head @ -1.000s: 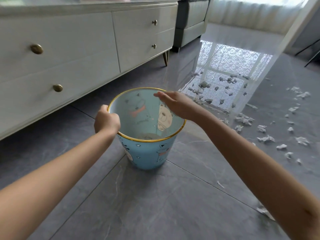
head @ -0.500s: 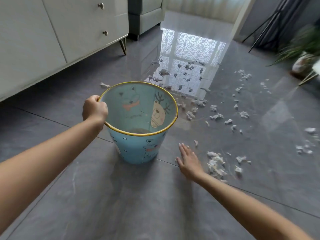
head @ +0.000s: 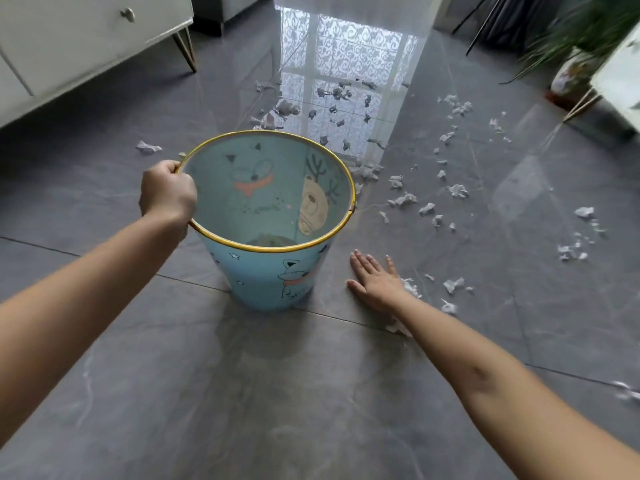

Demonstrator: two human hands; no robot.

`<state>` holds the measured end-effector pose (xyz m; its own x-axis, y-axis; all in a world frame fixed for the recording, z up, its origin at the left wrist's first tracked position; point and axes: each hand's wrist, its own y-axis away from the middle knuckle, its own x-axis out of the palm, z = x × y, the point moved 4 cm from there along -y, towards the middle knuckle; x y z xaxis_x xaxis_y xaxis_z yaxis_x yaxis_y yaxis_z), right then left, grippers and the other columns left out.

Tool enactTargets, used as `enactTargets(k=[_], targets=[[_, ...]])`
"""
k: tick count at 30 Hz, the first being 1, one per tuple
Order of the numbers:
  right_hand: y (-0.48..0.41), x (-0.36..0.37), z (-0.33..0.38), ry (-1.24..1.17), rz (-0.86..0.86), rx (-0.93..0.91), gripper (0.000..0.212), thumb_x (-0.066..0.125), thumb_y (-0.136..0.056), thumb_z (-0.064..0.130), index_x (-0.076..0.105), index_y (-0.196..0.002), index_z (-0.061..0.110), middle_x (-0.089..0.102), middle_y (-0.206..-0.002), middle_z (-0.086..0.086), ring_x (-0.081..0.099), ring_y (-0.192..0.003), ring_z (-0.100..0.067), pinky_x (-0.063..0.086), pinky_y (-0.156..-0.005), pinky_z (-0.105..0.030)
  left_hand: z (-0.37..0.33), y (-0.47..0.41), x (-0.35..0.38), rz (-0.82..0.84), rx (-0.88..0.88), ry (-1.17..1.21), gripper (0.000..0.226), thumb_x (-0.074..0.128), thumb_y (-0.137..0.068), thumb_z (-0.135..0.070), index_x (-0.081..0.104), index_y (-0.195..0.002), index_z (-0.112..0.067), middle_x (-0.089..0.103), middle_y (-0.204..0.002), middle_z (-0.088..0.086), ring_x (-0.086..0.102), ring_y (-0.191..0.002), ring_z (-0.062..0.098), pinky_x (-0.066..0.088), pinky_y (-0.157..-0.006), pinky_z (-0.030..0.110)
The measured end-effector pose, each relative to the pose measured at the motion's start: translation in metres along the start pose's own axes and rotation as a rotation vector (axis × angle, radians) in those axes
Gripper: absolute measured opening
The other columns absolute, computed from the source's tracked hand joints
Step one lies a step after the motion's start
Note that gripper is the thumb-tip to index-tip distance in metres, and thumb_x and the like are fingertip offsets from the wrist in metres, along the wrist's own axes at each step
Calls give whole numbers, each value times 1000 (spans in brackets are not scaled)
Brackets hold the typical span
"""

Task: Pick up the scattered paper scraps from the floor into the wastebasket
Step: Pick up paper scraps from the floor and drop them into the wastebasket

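My left hand is clamped on the gold rim of the wastebasket, fingers curled over the edge. One basket, blue with cartoon animals, standing upright on the grey tile floor. Inside: something pale at the bottom, can't tell what (mostly hidden by the near wall).

My right hand lies flat on the floor just right of the basket, fingers spread, gripping nothing. A few paper scraps touch its outer edge and wrist.

More scraps, dozens (too many to count), are scattered beyond and to the right; one lone scrap lies left of the basket.

Around: white cabinet top left, potted plant top right. Nothing blocks the near scraps.
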<state>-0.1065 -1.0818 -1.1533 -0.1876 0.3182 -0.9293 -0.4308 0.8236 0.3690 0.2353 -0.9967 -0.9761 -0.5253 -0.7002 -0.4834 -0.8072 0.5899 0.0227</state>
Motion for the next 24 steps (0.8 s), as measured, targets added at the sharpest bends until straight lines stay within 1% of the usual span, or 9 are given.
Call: enactTargets(k=[4, 7, 11, 13, 15, 16, 18, 20, 24], targets=[[7, -3, -31, -39, 47, 57, 61, 19, -98, 51, 3, -150, 24, -2, -158, 8, 7, -146, -14, 4, -117, -45, -5, 2, 13, 33, -1, 9, 24, 43, -76, -2, 60, -85, -16, 61, -88, 9, 50, -79, 28, 43, -72, 32], [30, 1, -44, -136, -40, 74, 65, 27, -94, 57, 17, -149, 23, 11, -158, 5, 17, -144, -15, 21, -115, -40, -10, 7, 21, 52, 4, 21, 25, 43, -77, -2, 59, -86, -18, 61, -91, 8, 51, -82, 28, 49, -78, 36], [78, 25, -48, -57, -109, 34, 84, 18, -75, 73, 27, -144, 26, 21, -155, 4, 25, -141, -18, 29, -107, -39, -16, 13, 31, 96, 23, 52, 29, 44, -74, -1, 60, -87, -21, 67, -99, 12, 55, -85, 29, 51, -84, 40], [94, 34, -50, 13, -194, -6, 70, 26, -78, 65, 41, -131, 23, 42, -143, -4, 45, -128, -25, 41, -91, -41, -17, 15, 34, 106, 21, 53, 31, 43, -74, -1, 61, -88, -22, 69, -105, 13, 60, -93, 33, 51, -84, 40], [103, 37, -52, 29, -362, -52, 40, 35, -84, 50, 46, -107, 19, 58, -110, -9, 62, -93, -31, 49, -63, -36, -18, 16, 35, 107, 16, 53, 32, 43, -75, -1, 62, -89, -22, 68, -105, 14, 60, -93, 33, 51, -84, 40], [106, 39, -54, 21, -412, -53, 28, 39, -86, 43, 45, -97, 19, 57, -95, -8, 62, -77, -30, 46, -51, -33, -18, 17, 35, 110, 17, 55, 31, 43, -74, -1, 61, -88, -22, 68, -105, 14, 57, -88, 31, 51, -82, 39], [106, 42, -57, -7, -423, -4, 19, 54, -86, 31, 45, -84, 15, 54, -79, -8, 61, -60, -31, 39, -37, -32, -18, 19, 34, 114, 27, 58, 29, 43, -74, 0, 60, -86, -20, 68, -104, 14, 53, -84, 27, 51, -82, 39], [100, 42, -57, -25, -373, 64, 20, 60, -87, 24, 50, -79, 9, 59, -75, -11, 63, -55, -35, 41, -38, -35, -19, 19, 33, 113, 36, 70, 29, 45, -72, 1, 59, -86, -20, 68, -105, 14, 52, -83, 26, 51, -84, 40], [86, 30, -59, -202, -305, 247, 28, 36, -99, 30, 51, -97, 7, 67, -96, -22, 63, -89, -41, 44, -65, -40, -20, 20, 32, 113, 49, 74, 29, 45, -72, 2, 59, -86, -20, 68, -106, 13, 51, -85, 25, 51, -87, 40]])
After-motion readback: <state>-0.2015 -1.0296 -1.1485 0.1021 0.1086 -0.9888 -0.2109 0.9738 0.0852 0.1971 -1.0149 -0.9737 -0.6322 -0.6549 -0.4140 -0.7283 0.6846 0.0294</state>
